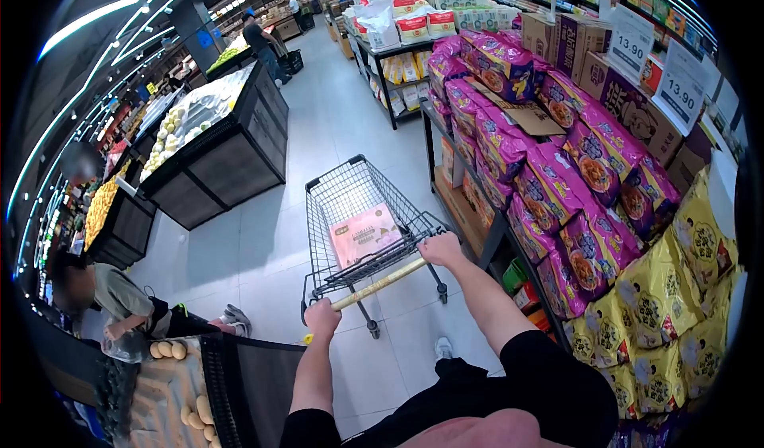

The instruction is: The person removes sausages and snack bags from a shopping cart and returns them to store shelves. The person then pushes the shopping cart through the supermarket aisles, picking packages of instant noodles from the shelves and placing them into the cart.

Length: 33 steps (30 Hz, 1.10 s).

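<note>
Where the yellowish handlebar (pixel 379 283) ends, the left hand (pixel 324 318) at 10 o'clock and right hand (pixel 441 249) at 12 have fingers curled round it, a sound hold. The wire shopping cart (pixel 319 224), just ahead at 11, should roll lightly, stiff-framed; its nose and long axis point toward 11. A pink carton (pixel 362 237) lies inside. Beyond stands a produce display (pixel 239 157).
</note>
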Each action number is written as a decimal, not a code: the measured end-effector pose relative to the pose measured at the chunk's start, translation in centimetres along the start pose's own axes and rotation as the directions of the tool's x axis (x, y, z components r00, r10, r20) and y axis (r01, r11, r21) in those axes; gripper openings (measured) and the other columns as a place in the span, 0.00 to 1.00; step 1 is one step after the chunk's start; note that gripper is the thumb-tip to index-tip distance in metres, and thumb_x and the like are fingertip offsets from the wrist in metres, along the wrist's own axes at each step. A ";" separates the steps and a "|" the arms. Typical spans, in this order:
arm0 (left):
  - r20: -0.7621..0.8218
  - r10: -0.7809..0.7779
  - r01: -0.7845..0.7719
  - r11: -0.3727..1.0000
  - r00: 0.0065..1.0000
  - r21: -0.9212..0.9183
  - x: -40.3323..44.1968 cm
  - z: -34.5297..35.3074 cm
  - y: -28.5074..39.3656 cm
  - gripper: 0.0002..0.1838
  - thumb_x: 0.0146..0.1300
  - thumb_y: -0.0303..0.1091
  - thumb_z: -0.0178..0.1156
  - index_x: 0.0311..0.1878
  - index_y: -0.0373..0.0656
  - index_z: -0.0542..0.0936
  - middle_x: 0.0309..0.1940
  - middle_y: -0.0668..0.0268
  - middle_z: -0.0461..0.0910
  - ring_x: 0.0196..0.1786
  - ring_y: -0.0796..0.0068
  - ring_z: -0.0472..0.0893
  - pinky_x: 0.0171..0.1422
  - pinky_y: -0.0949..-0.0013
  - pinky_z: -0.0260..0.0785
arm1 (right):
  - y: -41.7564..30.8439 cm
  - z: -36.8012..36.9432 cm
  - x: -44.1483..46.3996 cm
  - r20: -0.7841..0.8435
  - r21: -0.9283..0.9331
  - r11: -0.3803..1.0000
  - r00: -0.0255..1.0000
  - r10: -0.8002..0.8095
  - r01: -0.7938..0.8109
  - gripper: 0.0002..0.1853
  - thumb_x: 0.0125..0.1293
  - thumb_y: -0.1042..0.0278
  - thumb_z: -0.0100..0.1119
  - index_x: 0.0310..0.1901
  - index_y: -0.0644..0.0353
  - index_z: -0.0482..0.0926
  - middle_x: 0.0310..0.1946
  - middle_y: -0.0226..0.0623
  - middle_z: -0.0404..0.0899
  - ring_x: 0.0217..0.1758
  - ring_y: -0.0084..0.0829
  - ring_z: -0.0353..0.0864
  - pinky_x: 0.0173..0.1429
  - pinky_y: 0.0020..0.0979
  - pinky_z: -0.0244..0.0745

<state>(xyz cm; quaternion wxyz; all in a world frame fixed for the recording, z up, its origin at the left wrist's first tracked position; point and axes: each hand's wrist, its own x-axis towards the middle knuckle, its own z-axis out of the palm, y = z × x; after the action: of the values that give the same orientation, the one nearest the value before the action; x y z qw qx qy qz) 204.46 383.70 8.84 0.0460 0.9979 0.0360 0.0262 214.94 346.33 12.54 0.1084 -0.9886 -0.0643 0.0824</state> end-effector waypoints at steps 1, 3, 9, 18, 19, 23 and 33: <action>-0.029 0.003 -0.002 1.000 1.000 0.003 1.0 0.1 0.2 0.07 0.47 0.37 0.66 0.24 0.46 0.81 0.22 0.59 0.82 0.29 0.55 0.82 0.36 0.55 0.74 | 0.1 -0.2 1.2 0.005 0.007 1.000 1.000 -0.003 0.003 0.27 0.70 0.43 0.43 0.37 0.55 0.87 0.34 0.44 0.86 0.41 0.45 0.86 0.51 0.45 0.76; -0.076 0.021 -0.021 1.000 0.997 0.001 2.8 0.0 0.6 0.05 0.46 0.35 0.65 0.24 0.46 0.80 0.21 0.59 0.81 0.27 0.55 0.82 0.34 0.55 0.73 | 0.5 -0.5 3.6 0.016 0.010 1.000 1.000 -0.011 0.011 0.26 0.70 0.44 0.43 0.38 0.55 0.87 0.35 0.44 0.86 0.41 0.45 0.86 0.51 0.45 0.76; -0.055 -0.021 0.021 1.000 0.998 0.011 7.8 0.4 1.2 0.06 0.46 0.36 0.66 0.23 0.47 0.80 0.21 0.60 0.81 0.27 0.56 0.82 0.34 0.56 0.72 | 0.9 -1.0 9.2 0.013 0.002 0.999 0.999 -0.036 0.036 0.28 0.70 0.45 0.41 0.39 0.57 0.87 0.35 0.44 0.87 0.42 0.43 0.87 0.51 0.43 0.76; -0.183 0.031 -0.029 0.999 0.983 0.014 16.3 2.1 -0.9 0.06 0.43 0.35 0.67 0.20 0.48 0.79 0.18 0.61 0.79 0.23 0.58 0.81 0.30 0.57 0.71 | 0.2 -1.2 17.5 0.045 -0.014 0.999 0.999 -0.030 0.031 0.30 0.70 0.43 0.41 0.36 0.59 0.88 0.34 0.43 0.87 0.41 0.43 0.87 0.49 0.44 0.77; -0.187 0.043 -0.041 0.999 0.981 0.010 17.5 2.2 -1.3 0.06 0.43 0.34 0.67 0.20 0.48 0.79 0.17 0.61 0.79 0.23 0.58 0.80 0.29 0.57 0.70 | -0.1 -1.4 18.5 0.062 -0.003 1.000 0.998 -0.021 0.021 0.30 0.70 0.43 0.41 0.36 0.59 0.88 0.34 0.44 0.87 0.40 0.43 0.87 0.48 0.44 0.77; -0.192 0.064 -0.067 0.998 0.979 -0.012 23.3 3.5 -3.3 0.05 0.44 0.34 0.66 0.20 0.47 0.79 0.19 0.60 0.79 0.24 0.55 0.80 0.31 0.56 0.71 | -1.4 -2.2 22.8 0.073 -0.005 1.000 0.997 0.010 -0.009 0.30 0.69 0.43 0.41 0.35 0.59 0.88 0.34 0.44 0.87 0.41 0.44 0.87 0.48 0.44 0.77; -0.216 0.146 -0.156 0.987 0.965 -0.032 39.2 4.6 -6.8 0.07 0.43 0.34 0.67 0.19 0.47 0.77 0.18 0.62 0.78 0.24 0.57 0.79 0.31 0.57 0.71 | -3.9 -3.6 36.0 0.228 -0.050 0.991 0.964 0.135 -0.127 0.30 0.69 0.42 0.40 0.43 0.59 0.86 0.41 0.46 0.86 0.47 0.44 0.86 0.53 0.43 0.77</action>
<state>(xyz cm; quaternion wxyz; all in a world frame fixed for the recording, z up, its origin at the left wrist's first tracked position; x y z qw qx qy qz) 243.26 392.93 5.54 0.0641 0.9878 -0.0360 0.1372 250.41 354.63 11.54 0.0772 -0.9761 -0.0123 0.2029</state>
